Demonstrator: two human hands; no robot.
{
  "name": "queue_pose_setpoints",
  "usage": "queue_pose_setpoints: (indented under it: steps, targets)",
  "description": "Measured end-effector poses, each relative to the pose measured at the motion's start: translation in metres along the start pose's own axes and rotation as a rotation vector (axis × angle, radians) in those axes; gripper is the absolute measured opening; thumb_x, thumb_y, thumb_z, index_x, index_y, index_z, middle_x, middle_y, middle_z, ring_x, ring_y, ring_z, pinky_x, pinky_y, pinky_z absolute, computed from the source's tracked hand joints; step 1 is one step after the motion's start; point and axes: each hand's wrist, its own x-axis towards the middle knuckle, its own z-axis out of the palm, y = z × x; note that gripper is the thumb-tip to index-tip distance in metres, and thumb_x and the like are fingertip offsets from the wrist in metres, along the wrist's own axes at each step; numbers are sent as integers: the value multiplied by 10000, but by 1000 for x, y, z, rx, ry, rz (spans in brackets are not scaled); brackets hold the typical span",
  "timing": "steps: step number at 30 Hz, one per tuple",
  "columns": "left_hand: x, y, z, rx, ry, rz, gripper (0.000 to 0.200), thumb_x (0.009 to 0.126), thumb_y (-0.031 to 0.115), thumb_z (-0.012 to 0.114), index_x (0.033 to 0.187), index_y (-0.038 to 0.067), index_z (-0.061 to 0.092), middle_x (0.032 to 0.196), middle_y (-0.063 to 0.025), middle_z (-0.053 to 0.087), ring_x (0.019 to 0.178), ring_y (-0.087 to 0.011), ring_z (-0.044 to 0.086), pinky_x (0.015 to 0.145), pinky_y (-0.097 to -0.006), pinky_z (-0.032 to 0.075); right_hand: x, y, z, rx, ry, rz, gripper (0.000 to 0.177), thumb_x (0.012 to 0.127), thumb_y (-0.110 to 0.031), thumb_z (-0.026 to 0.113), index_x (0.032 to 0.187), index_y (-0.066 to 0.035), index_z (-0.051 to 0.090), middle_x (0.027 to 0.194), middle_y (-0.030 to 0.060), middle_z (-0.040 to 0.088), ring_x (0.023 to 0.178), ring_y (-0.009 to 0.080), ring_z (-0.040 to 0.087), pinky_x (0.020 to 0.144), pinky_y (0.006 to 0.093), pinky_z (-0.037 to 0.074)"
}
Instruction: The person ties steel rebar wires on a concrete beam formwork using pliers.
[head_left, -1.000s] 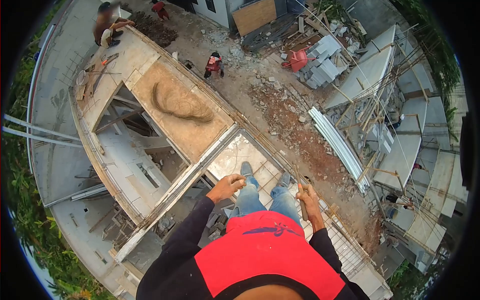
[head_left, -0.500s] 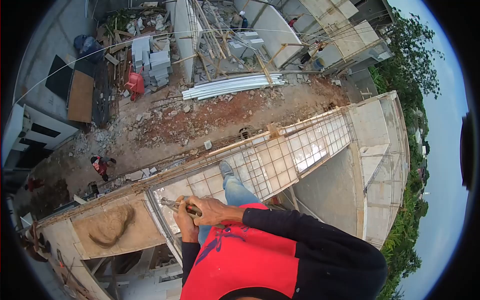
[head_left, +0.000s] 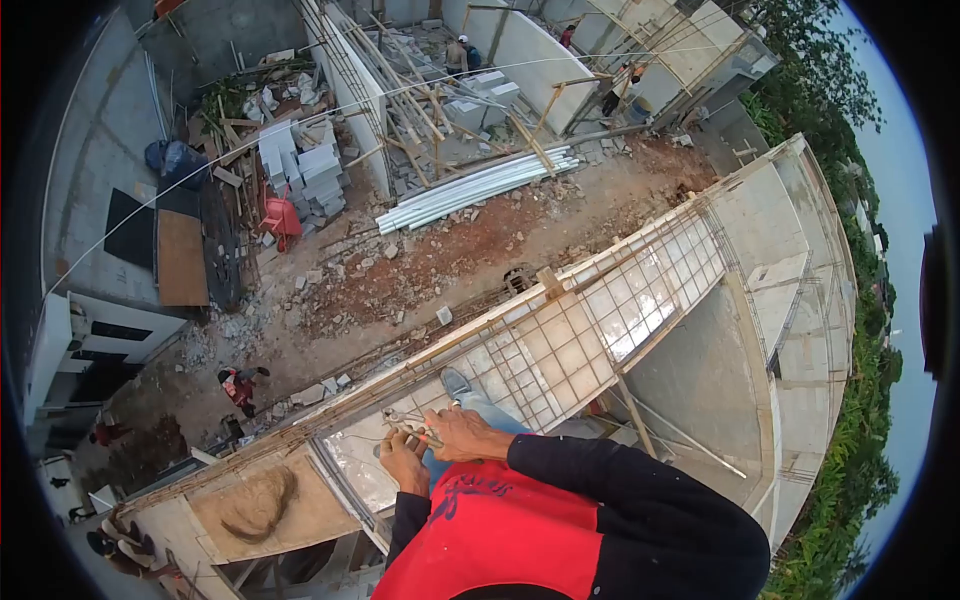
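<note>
My right hand (head_left: 465, 435) is closed round a pair of pincers (head_left: 432, 438), whose orange-red handle shows between the fingers. Close against it, my left hand (head_left: 404, 458) is closed in a pinch, with thin wire (head_left: 397, 414) sticking out above the fingers. The fingers hide most of the tool. Both hands are in front of my red shirt, above a rebar mesh (head_left: 545, 345) laid over formwork boards. One of my shoes (head_left: 455, 382) rests on the mesh just beyond the hands.
A bundle of brown tie wire (head_left: 262, 505) lies on the board at left. The formwork edge (head_left: 550, 285) drops to rubble ground, where a person in red (head_left: 240, 388) stands. White pipes (head_left: 475, 188) and stacked blocks (head_left: 310, 165) lie beyond. Another person (head_left: 125, 548) is at lower left.
The view has shifted, so the scene sits lower and further right. My hands have turned, and the pincers' jaws, which stuck out to the left, are now mostly hidden.
</note>
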Motion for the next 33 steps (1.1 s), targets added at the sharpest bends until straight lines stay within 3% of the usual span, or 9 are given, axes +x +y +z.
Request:
queue_pose_setpoints:
  steps: [6, 11, 14, 19, 21, 22, 24, 28, 33]
  targets:
    - [4, 4, 38, 36, 92, -30, 289, 1008, 171, 426, 1212, -28, 477, 973, -126, 622, 880, -269, 679, 684, -372, 601, 1, 39, -19, 7, 59, 117, 618, 664, -298, 726, 1152, 1, 490, 937, 278, 650, 904, 443, 636, 786, 513, 498]
    - [24, 17, 11, -114, 277, 198, 298, 1027, 213, 426, 1240, 14, 487, 858, -57, 592, 778, -183, 637, 707, -320, 576, 7, 110, -5, 179, -122, 354, 635, 683, -351, 740, 1147, 3, 488, 932, 252, 656, 892, 411, 646, 777, 463, 505]
    - [55, 31, -31, -27, 391, 325, 278, 1035, 229, 439, 1225, 48, 530, 732, 28, 492, 612, -63, 499, 580, -228, 495, 7, 182, 33, 281, -76, 575, 598, 729, -360, 740, 1130, 6, 488, 865, 185, 638, 801, 334, 643, 720, 419, 499]
    - [185, 21, -95, 384, 354, 382, 289, 1040, 204, 439, 1218, 33, 590, 672, 49, 419, 561, -29, 374, 501, -200, 350, 19, 351, 142, 358, 88, 954, 613, 761, -387, 721, 1159, 12, 481, 898, 152, 646, 840, 258, 637, 760, 382, 499]
    - [253, -4, -124, 766, 200, 417, 291, 1036, 213, 459, 1166, 13, 626, 695, 32, 486, 576, -54, 412, 531, -214, 362, 24, 413, 181, 320, 125, 977, 587, 783, -376, 715, 1156, 11, 479, 892, 137, 633, 817, 239, 623, 745, 374, 497]
    - [288, -19, -130, 769, 209, 403, 291, 1036, 213, 459, 1166, 13, 626, 695, 32, 486, 576, -54, 412, 531, -214, 362, 36, 441, 199, 282, 193, 979, 562, 804, -364, 708, 1153, 10, 476, 886, 121, 621, 794, 220, 608, 731, 366, 494]
    - [357, -54, -138, 1207, 60, 550, 263, 1015, 201, 503, 1112, 3, 647, 730, -18, 560, 610, -106, 492, 582, -248, 417, 51, 493, 230, 327, 273, 963, 523, 835, -330, 700, 1159, 8, 466, 884, 101, 603, 771, 204, 585, 717, 360, 488]
    - [482, -121, -142, 1382, -133, 557, 218, 974, 179, 563, 1074, 7, 654, 776, -76, 635, 661, -172, 575, 648, -292, 466, 100, 536, 273, 463, 510, 933, 439, 911, -237, 672, 1190, 0, 429, 917, 60, 555, 782, 153, 523, 710, 324, 462]
    - [591, -180, -120, 1559, -491, 392, 230, 910, 219, 657, 1013, 13, 655, 903, -118, 694, 771, -194, 625, 714, -323, 488, 125, 598, 347, 382, 707, 874, 505, 911, -149, 664, 1270, 37, 361, 1079, 139, 518, 938, 195, 530, 840, 336, 458]
